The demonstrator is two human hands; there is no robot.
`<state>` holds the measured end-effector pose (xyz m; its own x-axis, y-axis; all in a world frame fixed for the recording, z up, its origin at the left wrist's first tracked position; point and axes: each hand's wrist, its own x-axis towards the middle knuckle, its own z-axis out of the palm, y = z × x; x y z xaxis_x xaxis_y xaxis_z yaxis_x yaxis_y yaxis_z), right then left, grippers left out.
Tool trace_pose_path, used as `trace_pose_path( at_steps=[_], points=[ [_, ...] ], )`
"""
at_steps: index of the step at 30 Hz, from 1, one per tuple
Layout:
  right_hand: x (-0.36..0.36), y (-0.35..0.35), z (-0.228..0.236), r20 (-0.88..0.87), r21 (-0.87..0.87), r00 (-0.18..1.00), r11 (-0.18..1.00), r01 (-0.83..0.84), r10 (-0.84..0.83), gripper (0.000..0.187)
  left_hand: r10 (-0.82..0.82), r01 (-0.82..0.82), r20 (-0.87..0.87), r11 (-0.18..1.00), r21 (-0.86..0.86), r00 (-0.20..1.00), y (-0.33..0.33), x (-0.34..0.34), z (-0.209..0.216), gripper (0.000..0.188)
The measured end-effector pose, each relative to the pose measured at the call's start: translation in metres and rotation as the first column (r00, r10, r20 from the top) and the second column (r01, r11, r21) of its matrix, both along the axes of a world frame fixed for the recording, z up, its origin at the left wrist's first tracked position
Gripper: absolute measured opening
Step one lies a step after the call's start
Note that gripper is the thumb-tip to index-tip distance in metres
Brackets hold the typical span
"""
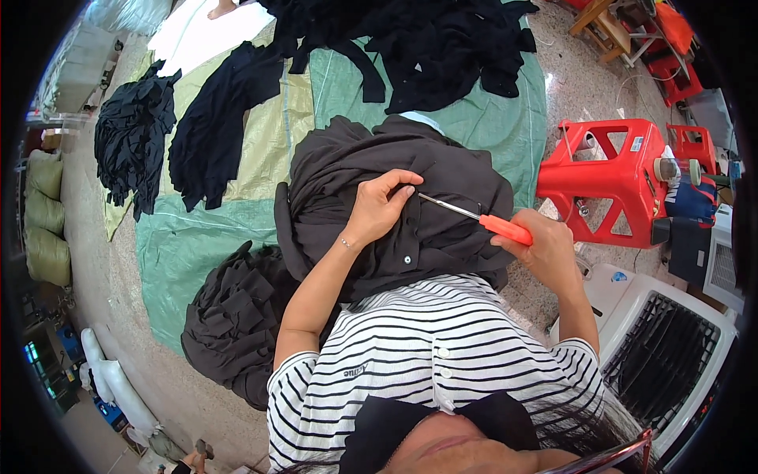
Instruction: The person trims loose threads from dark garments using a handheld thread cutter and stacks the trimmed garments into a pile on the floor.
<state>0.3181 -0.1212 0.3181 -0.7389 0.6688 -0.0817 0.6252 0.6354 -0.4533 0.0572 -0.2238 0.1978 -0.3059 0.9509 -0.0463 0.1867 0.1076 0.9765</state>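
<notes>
Lying bunched in front of the person's striped shirt (395,328), seemingly over the lap, the dark garment (466,170) shows many folds and one small pale button (407,259). Above it the right hand (546,246) is closed firmly on the handle of a red-handled tool (505,229), whose thin metal shaft points to the left. The left hand (380,207) has its thumb and forefinger brought close to each other, just beside the tool's tip (whether they pinch some cloth or thread, I cannot tell).

In my judgement, the step in hand is fine work with the tip at one spot of the garment. The next move calls for a steady right wrist, the cloth kept flat near the left fingertips, and care that the point does not catch the thumb.

Further out, a dark heap of cloth (229,320) rests at the person's left, partly on the green sheet (170,268). Beyond the lap, black garments (442,59) are spread on the same sheet. On the right there is a red stool (580,178), with a white machine (594,291) nearer to the person.
</notes>
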Motion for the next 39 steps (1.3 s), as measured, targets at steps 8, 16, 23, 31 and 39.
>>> trace_pose_path(
  at_steps=[8,16,23,31,39],
  points=[
    [-0.012,0.002,-0.007,-0.067,-0.05,0.997,0.998,0.031,-0.034,0.038,0.007,-0.022,0.252,0.998,0.054,0.968,0.0,-0.001,-0.009,0.034],
    [0.004,0.022,-0.038,-0.391,0.103,0.87,0.924,0.367,-0.302,0.037,0.359,-0.401,0.184,0.762,0.508,0.915,0.088,-0.105,0.093,0.019],
    [0.012,0.004,-0.07,-0.281,-0.188,0.869,0.911,0.366,-0.407,0.037,0.009,0.015,0.206,0.993,-0.113,0.979,0.066,-0.101,0.047,0.027],
    [0.007,-0.01,-0.045,-0.333,-0.326,0.868,0.909,0.262,-0.369,0.045,-0.437,0.434,-0.667,0.882,-0.185,0.603,-0.001,-0.065,0.085,0.034],
    [0.002,-0.011,0.0,-0.237,-0.177,0.971,0.981,-0.074,0.031,0.056,-0.564,0.518,-0.623,0.808,-0.28,0.543,0.01,-0.079,0.082,0.024]
  ],
)
